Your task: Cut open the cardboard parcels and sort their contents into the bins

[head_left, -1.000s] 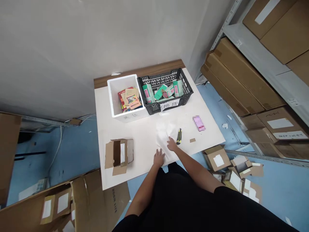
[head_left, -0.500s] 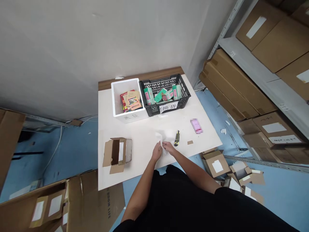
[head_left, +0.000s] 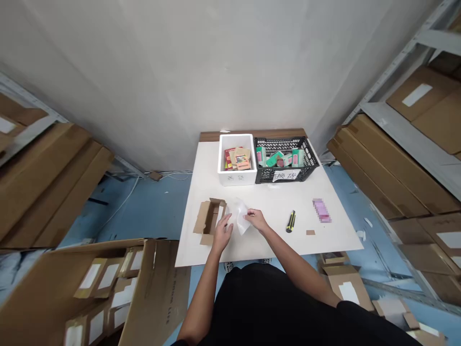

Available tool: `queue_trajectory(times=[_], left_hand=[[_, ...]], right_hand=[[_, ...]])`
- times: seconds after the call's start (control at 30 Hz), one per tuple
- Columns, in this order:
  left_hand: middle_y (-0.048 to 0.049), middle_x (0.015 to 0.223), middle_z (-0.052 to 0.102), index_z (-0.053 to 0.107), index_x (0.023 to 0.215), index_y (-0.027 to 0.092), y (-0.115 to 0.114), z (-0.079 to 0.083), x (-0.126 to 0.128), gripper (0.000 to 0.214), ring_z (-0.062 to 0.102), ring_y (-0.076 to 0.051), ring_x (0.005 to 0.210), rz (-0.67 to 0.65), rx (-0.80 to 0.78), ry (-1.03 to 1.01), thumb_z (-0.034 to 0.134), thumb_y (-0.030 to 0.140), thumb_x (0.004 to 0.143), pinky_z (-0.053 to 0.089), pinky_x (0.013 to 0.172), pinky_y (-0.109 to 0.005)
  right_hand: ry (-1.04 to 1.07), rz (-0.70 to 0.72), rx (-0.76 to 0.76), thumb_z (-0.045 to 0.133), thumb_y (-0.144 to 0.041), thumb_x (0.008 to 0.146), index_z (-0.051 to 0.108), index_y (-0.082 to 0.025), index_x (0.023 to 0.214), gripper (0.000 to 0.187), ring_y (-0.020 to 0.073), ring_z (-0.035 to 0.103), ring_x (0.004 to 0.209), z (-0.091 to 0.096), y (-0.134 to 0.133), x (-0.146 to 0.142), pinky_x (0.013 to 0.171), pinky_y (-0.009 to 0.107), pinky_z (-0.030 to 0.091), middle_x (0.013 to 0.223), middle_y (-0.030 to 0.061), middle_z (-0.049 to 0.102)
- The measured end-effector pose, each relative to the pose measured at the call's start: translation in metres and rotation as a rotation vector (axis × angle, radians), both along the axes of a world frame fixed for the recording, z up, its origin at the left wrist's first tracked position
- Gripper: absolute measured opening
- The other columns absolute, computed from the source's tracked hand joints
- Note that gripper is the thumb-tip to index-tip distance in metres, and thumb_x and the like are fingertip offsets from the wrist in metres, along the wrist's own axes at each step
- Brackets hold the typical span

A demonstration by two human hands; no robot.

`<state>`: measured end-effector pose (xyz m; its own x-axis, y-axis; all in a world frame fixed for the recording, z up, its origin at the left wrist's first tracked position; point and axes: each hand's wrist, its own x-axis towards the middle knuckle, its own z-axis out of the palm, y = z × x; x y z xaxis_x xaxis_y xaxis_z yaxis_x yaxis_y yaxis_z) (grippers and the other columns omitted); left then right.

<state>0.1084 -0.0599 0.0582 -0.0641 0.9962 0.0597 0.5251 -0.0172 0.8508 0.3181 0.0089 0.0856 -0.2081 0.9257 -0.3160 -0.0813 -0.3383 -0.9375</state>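
My right hand [head_left: 256, 219] pinches the right edge of a thin, whitish, see-through sheet or bag [head_left: 237, 209] above the table. My left hand [head_left: 222, 234] is to the left of it, fingers stretched out and apart, close to the right side of the small opened cardboard box [head_left: 208, 222]. Whether its fingertips touch the box is hard to tell. The box lies with its flaps spread and its opening showing. A black and yellow box cutter [head_left: 291, 221] rests to the right of my right hand.
On the white table [head_left: 264, 245], a white foam bin [head_left: 237, 179] with booklets and packets stands beside a black crate [head_left: 260, 176] of green boxes. A blurred pink item [head_left: 321, 210] and a brown cardboard scrap [head_left: 310, 232] lie at right. A large carton [head_left: 149, 283] stands at lower left.
My hands have come apart. The left has let go of the whitish sheet and moved left toward the cardboard box, while the right keeps hold. The view has shifted left and up.
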Motion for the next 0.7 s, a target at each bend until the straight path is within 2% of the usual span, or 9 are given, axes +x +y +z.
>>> queue_trajectory(times=[0.1, 0.2, 0.3, 0.4, 0.47, 0.53, 0.63, 0.7], left_hand=[[-0.011, 0.148, 0.063, 0.064, 0.143, 0.023, -0.001, -0.006, -0.069, 0.05, 0.056, -0.028, 0.14, 0.062, -0.002, 0.186, 0.055, 0.029, 0.095, 0.048, 0.117, -0.047], [-0.0115, 0.153, 0.059, 0.066, 0.141, 0.022, -0.001, -0.026, -0.118, 0.055, 0.05, -0.031, 0.146, 0.025, -0.108, 0.344, 0.065, 0.024, 0.087, 0.043, 0.122, -0.049], [-0.0128, 0.164, 0.046, 0.067, 0.14, 0.022, -0.008, -0.051, -0.134, 0.067, 0.036, -0.037, 0.156, -0.095, -0.224, 0.421, 0.079, 0.025, 0.075, 0.041, 0.123, -0.05], [-0.0113, 0.172, 0.032, 0.071, 0.134, 0.023, -0.02, -0.069, -0.13, 0.065, 0.027, -0.038, 0.159, -0.211, -0.245, 0.449, 0.086, 0.029, 0.071, 0.042, 0.121, -0.048], [-0.0106, 0.172, 0.031, 0.075, 0.126, 0.023, -0.028, -0.075, -0.124, 0.052, 0.026, -0.036, 0.16, -0.219, -0.247, 0.487, 0.085, 0.031, 0.075, 0.045, 0.119, -0.045], [-0.0109, 0.166, 0.042, 0.078, 0.119, 0.023, -0.034, -0.078, -0.119, 0.04, 0.028, -0.034, 0.159, -0.184, -0.264, 0.537, 0.082, 0.034, 0.081, 0.048, 0.115, -0.044], [-0.0095, 0.162, 0.049, 0.079, 0.114, 0.025, -0.036, -0.08, -0.115, 0.03, 0.034, -0.033, 0.156, -0.122, -0.277, 0.593, 0.079, 0.036, 0.086, 0.052, 0.108, -0.041], [-0.0093, 0.168, 0.041, 0.08, 0.109, 0.023, -0.034, -0.081, -0.112, 0.024, 0.037, -0.034, 0.154, -0.07, -0.283, 0.616, 0.077, 0.035, 0.089, 0.054, 0.103, -0.039]], right_hand=[[0.058, 0.023, 0.052, 0.085, -0.042, 0.066, 0.073, -0.019, 0.075, 0.028, 0.0152, 0.059, 0.072, 0.023, 0.004, -0.044, 0.07, 0.028, 0.046, 0.076, -0.0018, 0.068], [0.193, -0.009, 0.016, 0.089, -0.044, 0.066, 0.072, -0.019, 0.081, 0.034, 0.0155, 0.06, 0.073, 0.037, 0.013, -0.09, 0.071, 0.027, 0.047, 0.078, -0.0005, 0.07], [0.325, -0.095, -0.005, 0.089, -0.047, 0.067, 0.072, -0.02, 0.094, 0.041, 0.0166, 0.064, 0.078, 0.032, 0.021, -0.141, 0.075, 0.028, 0.05, 0.086, 0.0015, 0.073], [0.313, -0.104, 0.004, 0.084, -0.05, 0.07, 0.07, -0.021, 0.098, 0.043, 0.0178, 0.065, 0.08, 0.007, 0.023, -0.189, 0.079, 0.03, 0.052, 0.088, 0.0022, 0.074], [0.068, -0.045, 0.013, 0.077, -0.05, 0.076, 0.068, -0.02, 0.093, 0.036, 0.0183, 0.065, 0.076, -0.014, 0.019, -0.209, 0.076, 0.031, 0.052, 0.082, 0.0015, 0.072], [-0.308, 0.049, 0.051, 0.071, -0.044, 0.082, 0.067, -0.019, 0.087, 0.025, 0.0193, 0.065, 0.076, -0.032, 0.015, -0.214, 0.075, 0.03, 0.052, 0.08, 0.0021, 0.071], [-0.833, 0.238, 0.176, 0.065, -0.024, 0.087, 0.07, -0.018, 0.088, 0.008, 0.0221, 0.068, 0.091, -0.049, 0.01, -0.2, 0.084, 0.031, 0.05, 0.095, 0.0081, 0.075], [-1.135, 0.369, 0.238, 0.062, -0.013, 0.088, 0.073, -0.017, 0.097, 0.014, 0.0252, 0.067, 0.107, -0.053, 0.009, -0.184, 0.094, 0.034, 0.047, 0.109, 0.0135, 0.076]])
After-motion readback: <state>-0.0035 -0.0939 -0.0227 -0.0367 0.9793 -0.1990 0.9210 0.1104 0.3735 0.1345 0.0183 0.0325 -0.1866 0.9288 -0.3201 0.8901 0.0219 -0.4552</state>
